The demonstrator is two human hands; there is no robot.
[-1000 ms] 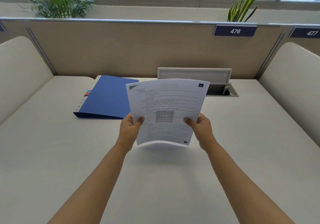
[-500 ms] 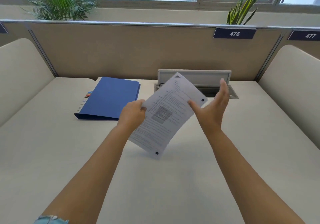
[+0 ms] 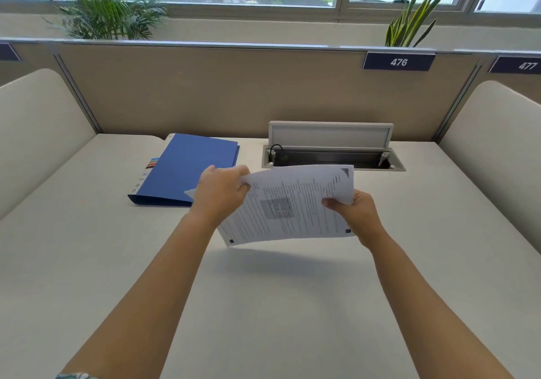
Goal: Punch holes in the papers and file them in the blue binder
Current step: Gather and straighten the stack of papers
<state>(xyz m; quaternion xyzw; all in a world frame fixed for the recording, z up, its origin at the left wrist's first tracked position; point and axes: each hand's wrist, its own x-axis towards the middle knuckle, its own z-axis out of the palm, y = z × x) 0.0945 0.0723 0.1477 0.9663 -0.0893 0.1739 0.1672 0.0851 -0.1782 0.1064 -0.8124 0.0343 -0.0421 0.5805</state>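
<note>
Papers point(image 3: 288, 206) are held above the desk point(image 3: 87, 261), turned sideways, with both hands pinching them: left hand point(image 3: 220, 192) at the upper left edge, right hand point(image 3: 355, 214) at the right edge. Binder point(image 3: 187, 169) lies closed on the desk, behind and left of the left hand, beside the open cable tray point(image 3: 333, 159).

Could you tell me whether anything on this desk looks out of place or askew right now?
Only the papers look askew: both hands hold them tilted above the desk. The blue binder lies closed, and no hole punch is visible.
</note>
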